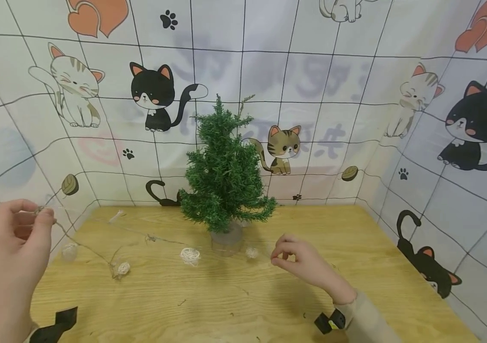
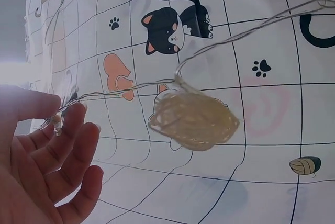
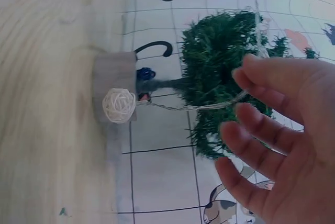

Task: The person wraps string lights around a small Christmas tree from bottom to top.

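Note:
A string of lights with white woven balls stretches across in front of a small artificial Christmas tree. At the far left my left hand, raised, pinches the twisted wire between thumb and index finger. Below it a slack length of wire hangs toward another ball. Just right of the tree's grey base, my right hand pinches the wire beside a ball. In the left wrist view a blurred ball dangles from the wire. The right wrist view has a ball overlapping the base.
The wooden tabletop has small dark scraps scattered near its front. Behind it and on both sides hangs a white gridded cloth printed with cats, close behind the tree.

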Available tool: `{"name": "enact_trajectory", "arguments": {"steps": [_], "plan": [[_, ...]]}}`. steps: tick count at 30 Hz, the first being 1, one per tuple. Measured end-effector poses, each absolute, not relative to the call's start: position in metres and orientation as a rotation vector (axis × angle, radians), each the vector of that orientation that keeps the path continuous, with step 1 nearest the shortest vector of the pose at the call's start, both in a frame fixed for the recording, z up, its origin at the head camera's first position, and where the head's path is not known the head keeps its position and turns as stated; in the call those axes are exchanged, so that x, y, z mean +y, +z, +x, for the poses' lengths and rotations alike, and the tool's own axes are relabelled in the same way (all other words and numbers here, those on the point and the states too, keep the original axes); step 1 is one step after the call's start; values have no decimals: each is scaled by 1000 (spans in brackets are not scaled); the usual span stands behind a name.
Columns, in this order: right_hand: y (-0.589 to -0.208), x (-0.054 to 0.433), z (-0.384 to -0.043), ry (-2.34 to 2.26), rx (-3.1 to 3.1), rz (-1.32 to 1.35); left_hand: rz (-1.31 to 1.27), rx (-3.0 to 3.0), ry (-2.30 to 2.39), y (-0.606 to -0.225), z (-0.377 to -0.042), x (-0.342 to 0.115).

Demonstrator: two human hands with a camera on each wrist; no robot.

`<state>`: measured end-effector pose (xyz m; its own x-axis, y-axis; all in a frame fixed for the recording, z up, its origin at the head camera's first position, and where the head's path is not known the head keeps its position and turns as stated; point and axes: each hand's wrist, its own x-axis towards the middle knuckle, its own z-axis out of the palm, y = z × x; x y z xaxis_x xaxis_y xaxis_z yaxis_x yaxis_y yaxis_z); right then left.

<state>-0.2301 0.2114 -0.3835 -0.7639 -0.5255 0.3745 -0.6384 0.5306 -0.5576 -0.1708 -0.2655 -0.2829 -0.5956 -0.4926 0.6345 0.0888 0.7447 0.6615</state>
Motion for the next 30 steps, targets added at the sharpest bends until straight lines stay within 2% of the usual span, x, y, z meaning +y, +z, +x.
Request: {"name": "enact_trajectory", "arguments": {"steps": [10,19,30], "plan": [[-341,192,-232,1107,-2467,794,382,-2018,-898,-279,-167,-271],[-293,166,-250,1187,-2398,844,408,-2037,-883,-280,-167,-274],[-265,116,-271,1334,-2447,813,353,-2020,-831,-283,-167,-274]]}}
